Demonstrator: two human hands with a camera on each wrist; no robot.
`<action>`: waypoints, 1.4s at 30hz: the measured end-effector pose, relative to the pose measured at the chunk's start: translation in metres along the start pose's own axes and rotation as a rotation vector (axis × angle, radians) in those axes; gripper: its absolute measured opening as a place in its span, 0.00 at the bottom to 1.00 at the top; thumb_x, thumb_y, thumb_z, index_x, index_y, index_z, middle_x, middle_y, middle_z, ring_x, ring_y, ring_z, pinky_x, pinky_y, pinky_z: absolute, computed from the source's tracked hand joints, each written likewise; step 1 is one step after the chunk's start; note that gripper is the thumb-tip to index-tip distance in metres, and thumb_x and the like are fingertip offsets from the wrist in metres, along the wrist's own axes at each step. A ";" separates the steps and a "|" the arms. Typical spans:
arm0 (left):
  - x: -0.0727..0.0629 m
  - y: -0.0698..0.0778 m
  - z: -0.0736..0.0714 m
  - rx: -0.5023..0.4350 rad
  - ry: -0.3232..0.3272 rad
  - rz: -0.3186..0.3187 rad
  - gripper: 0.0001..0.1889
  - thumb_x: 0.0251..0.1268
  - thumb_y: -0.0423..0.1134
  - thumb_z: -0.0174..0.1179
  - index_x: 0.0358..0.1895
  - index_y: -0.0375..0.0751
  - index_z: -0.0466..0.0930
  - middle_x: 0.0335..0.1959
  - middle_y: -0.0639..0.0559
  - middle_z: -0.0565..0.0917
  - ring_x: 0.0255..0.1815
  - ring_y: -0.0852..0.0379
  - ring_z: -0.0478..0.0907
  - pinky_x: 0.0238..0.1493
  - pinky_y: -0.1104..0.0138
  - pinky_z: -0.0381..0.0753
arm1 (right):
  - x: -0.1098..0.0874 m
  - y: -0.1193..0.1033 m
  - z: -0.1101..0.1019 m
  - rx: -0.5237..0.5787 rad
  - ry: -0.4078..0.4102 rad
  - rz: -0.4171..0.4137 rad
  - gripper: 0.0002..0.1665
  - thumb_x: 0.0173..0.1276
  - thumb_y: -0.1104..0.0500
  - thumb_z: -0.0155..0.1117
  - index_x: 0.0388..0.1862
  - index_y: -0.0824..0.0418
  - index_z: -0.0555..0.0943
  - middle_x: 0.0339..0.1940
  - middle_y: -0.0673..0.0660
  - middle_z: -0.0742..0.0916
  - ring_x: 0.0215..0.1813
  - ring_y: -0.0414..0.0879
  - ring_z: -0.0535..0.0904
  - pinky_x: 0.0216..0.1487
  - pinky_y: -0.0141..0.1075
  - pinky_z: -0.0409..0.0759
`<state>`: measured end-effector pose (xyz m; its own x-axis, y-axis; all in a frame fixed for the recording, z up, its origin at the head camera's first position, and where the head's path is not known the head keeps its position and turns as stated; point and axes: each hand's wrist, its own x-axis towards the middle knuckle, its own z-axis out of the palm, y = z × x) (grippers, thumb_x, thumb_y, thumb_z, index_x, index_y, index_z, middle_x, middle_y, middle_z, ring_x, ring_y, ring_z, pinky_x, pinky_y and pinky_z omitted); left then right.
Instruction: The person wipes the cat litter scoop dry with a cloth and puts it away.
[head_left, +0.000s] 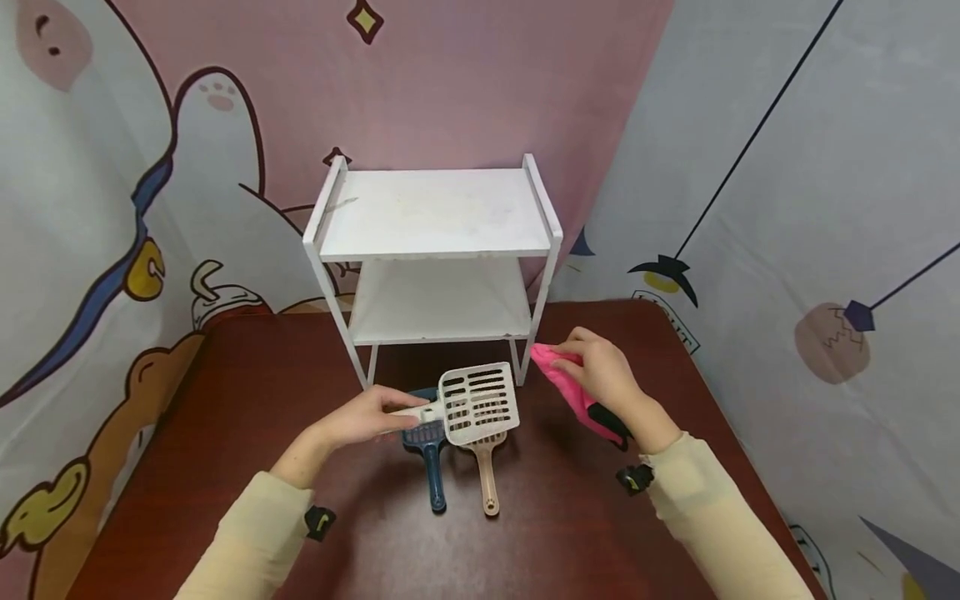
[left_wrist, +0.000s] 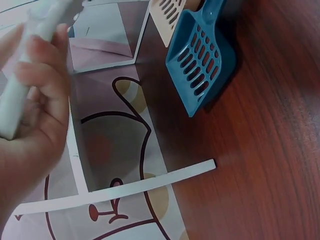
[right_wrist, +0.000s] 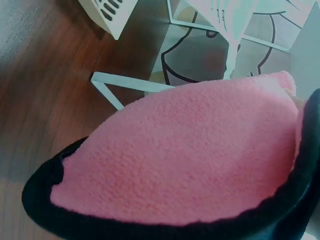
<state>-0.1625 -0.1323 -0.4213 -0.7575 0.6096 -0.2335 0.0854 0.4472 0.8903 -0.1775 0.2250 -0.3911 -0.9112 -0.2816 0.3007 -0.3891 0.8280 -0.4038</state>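
Note:
A white slotted litter scoop (head_left: 433, 414) is gripped by its handle in my left hand (head_left: 360, 421), its head pointing right above the table. In the left wrist view, the fingers of the left hand (left_wrist: 42, 95) curl round the white handle. Beneath it lie a blue litter scoop (head_left: 433, 479) and a beige litter scoop (head_left: 487, 483), their heads partly covered by the white one. With thumb and fingers, my right hand (head_left: 603, 371) pinches the top of a pink fleecy cloth (head_left: 566, 387) with black edging. The cloth (right_wrist: 175, 155) hangs down and fills much of the right wrist view.
A white two-tier shelf (head_left: 438, 208) stands at the back of the dark reddish-brown table (head_left: 585, 533), just behind the scoops. Printed cloth walls (head_left: 480, 92) close off the back and sides.

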 end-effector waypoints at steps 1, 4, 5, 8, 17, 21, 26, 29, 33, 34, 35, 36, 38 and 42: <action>0.000 0.000 0.001 0.019 -0.007 0.005 0.18 0.67 0.40 0.55 0.57 0.37 0.77 0.19 0.57 0.72 0.12 0.64 0.62 0.16 0.71 0.64 | 0.000 -0.001 0.000 0.007 -0.001 0.001 0.16 0.56 0.58 0.71 0.44 0.62 0.85 0.31 0.53 0.78 0.30 0.44 0.72 0.27 0.32 0.68; 0.002 0.000 0.004 0.045 -0.044 0.010 0.17 0.70 0.39 0.51 0.56 0.38 0.78 0.21 0.55 0.71 0.13 0.64 0.57 0.18 0.73 0.62 | -0.001 -0.006 0.002 0.037 -0.002 0.015 0.16 0.56 0.58 0.71 0.44 0.62 0.85 0.31 0.52 0.78 0.30 0.44 0.72 0.27 0.31 0.68; 0.002 0.000 0.005 0.046 -0.055 0.011 0.16 0.71 0.38 0.50 0.56 0.37 0.78 0.22 0.55 0.72 0.13 0.64 0.56 0.19 0.73 0.62 | -0.002 -0.010 0.003 0.051 0.000 0.014 0.16 0.56 0.58 0.71 0.44 0.62 0.85 0.31 0.52 0.78 0.30 0.44 0.72 0.27 0.31 0.68; 0.003 0.001 0.007 0.029 -0.072 0.009 0.17 0.71 0.37 0.49 0.57 0.35 0.77 0.27 0.50 0.78 0.15 0.65 0.59 0.21 0.73 0.65 | -0.002 -0.025 0.007 0.097 -0.004 -0.020 0.16 0.55 0.58 0.71 0.43 0.62 0.86 0.30 0.51 0.78 0.30 0.42 0.72 0.27 0.30 0.69; 0.011 0.005 0.016 0.040 -0.047 0.052 0.16 0.70 0.36 0.50 0.58 0.37 0.76 0.35 0.40 0.80 0.27 0.59 0.68 0.31 0.71 0.70 | 0.002 -0.055 0.026 0.068 -0.130 -0.179 0.15 0.59 0.55 0.69 0.44 0.58 0.86 0.31 0.49 0.78 0.27 0.36 0.69 0.26 0.27 0.68; 0.010 0.006 0.016 0.093 0.002 0.066 0.16 0.70 0.37 0.51 0.58 0.39 0.77 0.25 0.49 0.76 0.21 0.62 0.63 0.24 0.72 0.65 | 0.002 -0.047 0.029 0.062 -0.145 -0.150 0.14 0.59 0.55 0.68 0.44 0.58 0.86 0.30 0.49 0.78 0.27 0.36 0.69 0.27 0.27 0.67; 0.006 0.006 0.012 0.162 0.087 0.079 0.16 0.69 0.39 0.52 0.57 0.40 0.78 0.19 0.55 0.70 0.20 0.64 0.60 0.24 0.72 0.62 | 0.000 -0.029 0.026 0.047 -0.132 -0.090 0.14 0.59 0.55 0.69 0.44 0.57 0.86 0.29 0.49 0.77 0.26 0.38 0.68 0.26 0.28 0.66; 0.005 0.005 0.011 0.187 0.120 0.067 0.19 0.69 0.39 0.53 0.60 0.38 0.74 0.36 0.45 0.82 0.29 0.57 0.74 0.32 0.70 0.72 | -0.002 -0.017 0.024 -0.005 -0.134 -0.056 0.15 0.58 0.54 0.69 0.44 0.57 0.86 0.29 0.49 0.77 0.25 0.38 0.68 0.25 0.29 0.65; 0.006 0.000 0.011 0.128 0.137 0.016 0.25 0.65 0.37 0.56 0.63 0.30 0.68 0.55 0.33 0.77 0.52 0.42 0.78 0.45 0.61 0.79 | -0.005 -0.006 0.021 -0.040 -0.125 0.002 0.16 0.58 0.54 0.69 0.44 0.59 0.86 0.30 0.51 0.78 0.26 0.39 0.69 0.25 0.30 0.66; 0.007 -0.001 0.011 0.112 0.140 0.004 0.26 0.64 0.36 0.58 0.63 0.28 0.67 0.57 0.31 0.75 0.56 0.41 0.76 0.47 0.60 0.79 | -0.005 -0.006 0.020 -0.028 -0.114 0.016 0.16 0.57 0.54 0.69 0.44 0.59 0.86 0.30 0.51 0.78 0.26 0.40 0.70 0.25 0.30 0.66; 0.008 -0.003 0.011 0.102 0.139 -0.009 0.26 0.62 0.35 0.59 0.62 0.27 0.68 0.56 0.31 0.76 0.54 0.42 0.77 0.46 0.60 0.80 | -0.005 -0.007 0.018 -0.015 -0.100 0.026 0.16 0.57 0.55 0.70 0.44 0.60 0.86 0.30 0.52 0.78 0.27 0.41 0.70 0.25 0.31 0.67; 0.010 -0.004 0.012 0.094 0.139 -0.027 0.25 0.61 0.34 0.60 0.60 0.26 0.70 0.53 0.32 0.78 0.50 0.44 0.79 0.44 0.62 0.80 | -0.004 -0.009 0.017 0.006 -0.086 0.035 0.17 0.57 0.55 0.70 0.44 0.60 0.86 0.30 0.52 0.78 0.27 0.41 0.70 0.25 0.31 0.67; 0.011 -0.006 0.012 0.091 0.137 -0.051 0.22 0.58 0.32 0.62 0.55 0.25 0.74 0.45 0.35 0.82 0.39 0.51 0.80 0.37 0.66 0.79 | -0.003 -0.017 0.015 0.042 -0.056 0.031 0.17 0.57 0.55 0.70 0.45 0.60 0.85 0.30 0.51 0.77 0.28 0.42 0.71 0.25 0.31 0.67; 0.012 -0.008 0.015 0.035 0.103 -0.075 0.17 0.58 0.31 0.61 0.50 0.26 0.77 0.28 0.47 0.78 0.22 0.60 0.70 0.25 0.69 0.73 | 0.001 -0.043 0.015 0.071 -0.004 -0.038 0.17 0.56 0.55 0.70 0.45 0.59 0.86 0.30 0.51 0.77 0.28 0.41 0.71 0.26 0.31 0.68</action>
<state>-0.1626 -0.1182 -0.4371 -0.8248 0.5044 -0.2557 0.0474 0.5123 0.8575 -0.1637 0.1815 -0.3860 -0.8961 -0.3146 0.3133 -0.4320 0.7802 -0.4524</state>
